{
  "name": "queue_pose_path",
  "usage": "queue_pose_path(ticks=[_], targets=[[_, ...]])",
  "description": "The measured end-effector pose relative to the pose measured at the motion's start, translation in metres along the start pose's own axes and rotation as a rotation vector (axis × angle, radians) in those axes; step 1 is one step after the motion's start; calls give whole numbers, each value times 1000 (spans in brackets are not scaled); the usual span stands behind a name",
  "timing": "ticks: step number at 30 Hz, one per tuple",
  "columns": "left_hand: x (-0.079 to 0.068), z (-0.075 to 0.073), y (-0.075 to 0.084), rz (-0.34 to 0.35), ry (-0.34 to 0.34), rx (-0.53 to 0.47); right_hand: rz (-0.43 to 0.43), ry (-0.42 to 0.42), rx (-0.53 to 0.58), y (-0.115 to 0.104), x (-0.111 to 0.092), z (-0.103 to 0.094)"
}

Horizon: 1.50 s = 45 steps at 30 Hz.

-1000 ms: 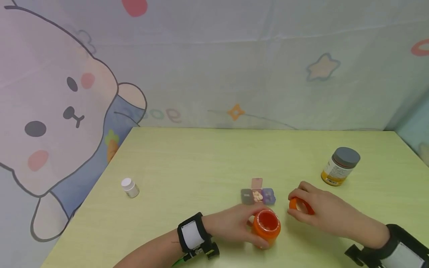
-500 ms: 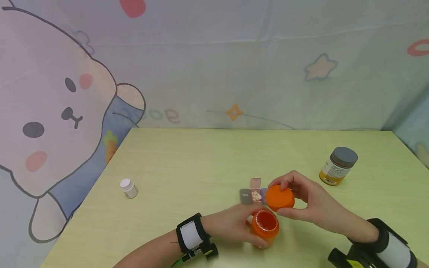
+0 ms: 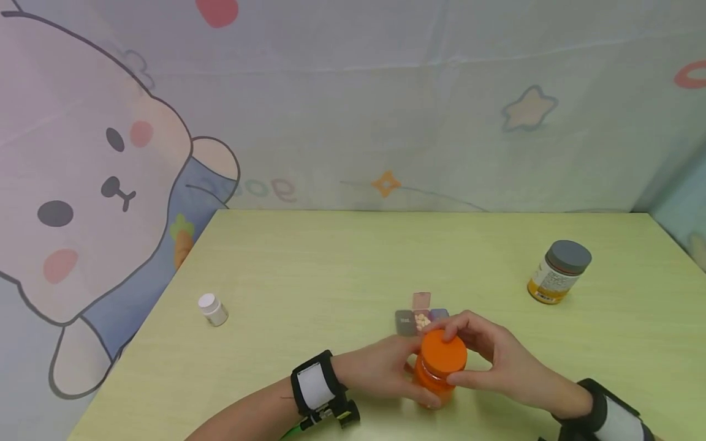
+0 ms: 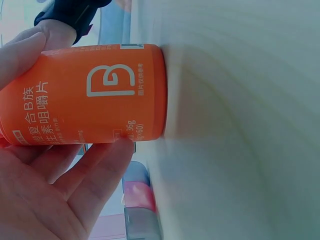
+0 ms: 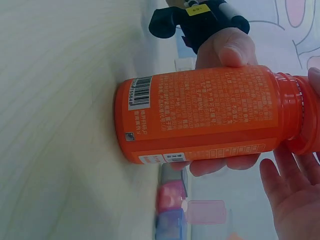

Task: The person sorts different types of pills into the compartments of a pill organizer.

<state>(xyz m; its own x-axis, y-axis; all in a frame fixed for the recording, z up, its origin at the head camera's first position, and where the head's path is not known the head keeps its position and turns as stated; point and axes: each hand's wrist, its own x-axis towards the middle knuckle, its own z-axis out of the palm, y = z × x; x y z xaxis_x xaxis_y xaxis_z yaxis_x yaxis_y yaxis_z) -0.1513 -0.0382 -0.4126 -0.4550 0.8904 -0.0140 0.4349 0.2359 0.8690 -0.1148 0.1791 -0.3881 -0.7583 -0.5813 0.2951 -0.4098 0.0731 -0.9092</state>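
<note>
We see the orange bottle (image 3: pixel 432 387) standing upright on the pale green surface (image 3: pixel 309 263), at the near side and right of the middle. Our left hand (image 3: pixel 380 369) grips its body from the left, the fingers (image 4: pixel 102 185) curved partway round one side and the thumb on the other, parted by the bottle's width. Our right hand (image 3: pixel 496 358) holds the orange lid (image 3: pixel 444 353) by its edge between thumb and fingers, spread as wide as the lid, at the bottle's mouth. The bottle's threads show below it; we cannot tell whether the lid has engaged them.

Just beyond the bottle we see the small pill organizer (image 3: pixel 405 324), with grey, pink and blue compartments from left to right. Its pink lid is raised at the far side, pale tablets (image 3: pixel 422 321) lie in that compartment, and the right hand partly hides the blue one. Well apart to the left stands a small white bottle (image 3: pixel 213 310); far right stands a grey-capped jar (image 3: pixel 559 273).
</note>
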Motion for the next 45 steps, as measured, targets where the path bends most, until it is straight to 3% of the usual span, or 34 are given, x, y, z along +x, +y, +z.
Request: queue_pose_path(ticks=[7,21,26,30,34,40,45], targets=[[1,-1,1,45,-5,-17,0,2,-40,4,-2,4],[1,0,-1,72,12,26,-28,38,-135,8,2,14],[1,1,-2,125,28,46,-62,4,-123,2,1,14],[1,0,-1,99,30,20,-111,-15,-132,0,-6,8],[2,0,1,84,24,37,-149,27,-166,0,-16,-1],[3,0,2,99,23,64,-76,112,-241,1,-25,-6],[2,1,0,97,23,56,-63,160,-305,5,-20,-4]])
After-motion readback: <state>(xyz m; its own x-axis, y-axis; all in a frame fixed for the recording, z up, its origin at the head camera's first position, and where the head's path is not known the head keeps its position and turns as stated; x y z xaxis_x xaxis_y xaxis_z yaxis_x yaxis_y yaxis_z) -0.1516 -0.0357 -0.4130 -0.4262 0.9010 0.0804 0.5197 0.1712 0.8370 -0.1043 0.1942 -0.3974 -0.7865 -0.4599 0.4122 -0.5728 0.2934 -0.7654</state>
